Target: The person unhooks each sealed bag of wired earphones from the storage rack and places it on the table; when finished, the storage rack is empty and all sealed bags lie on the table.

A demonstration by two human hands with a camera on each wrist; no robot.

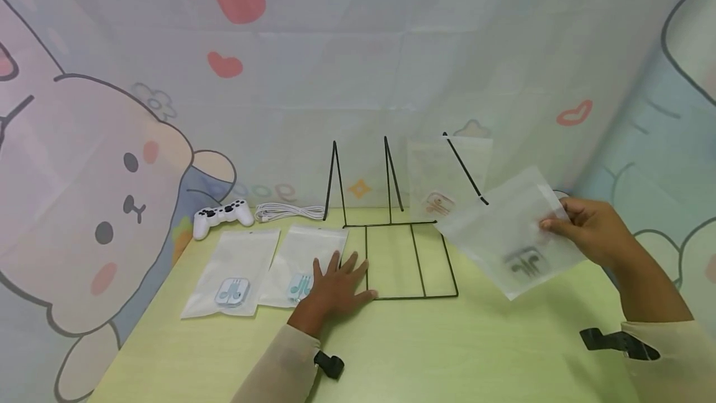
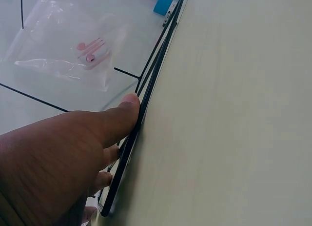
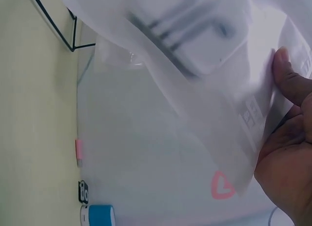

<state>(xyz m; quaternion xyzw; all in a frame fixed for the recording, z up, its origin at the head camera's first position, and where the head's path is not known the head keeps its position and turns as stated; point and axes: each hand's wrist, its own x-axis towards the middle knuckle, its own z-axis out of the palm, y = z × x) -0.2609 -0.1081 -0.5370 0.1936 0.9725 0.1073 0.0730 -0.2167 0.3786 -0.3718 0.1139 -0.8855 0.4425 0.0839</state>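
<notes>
A black wire display rack (image 1: 414, 297) stands on the table, its prongs rising at the back. My left hand (image 1: 338, 288) rests with spread fingers on the left part of its base; in the left wrist view the thumb touches a black bar (image 2: 122, 167). Raised at the right, my right hand (image 1: 598, 232) pinches the edge of a translucent zip bag (image 1: 481, 229). Inside the bag is a clear case with dark earphones (image 1: 526, 261). Another clear bag (image 1: 422, 166), holding pink earphones (image 1: 439, 204), hangs at the rack's right prong.
Two frosted bags, one at far left (image 1: 246, 260) and one beside the left hand (image 1: 313, 244), hold cased earphones. Behind them are a white game controller (image 1: 224, 213) and a coiled white cable (image 1: 288, 211). A blue-and-white cylinder (image 3: 100, 215) stands at the back right, near a patterned cloth backdrop.
</notes>
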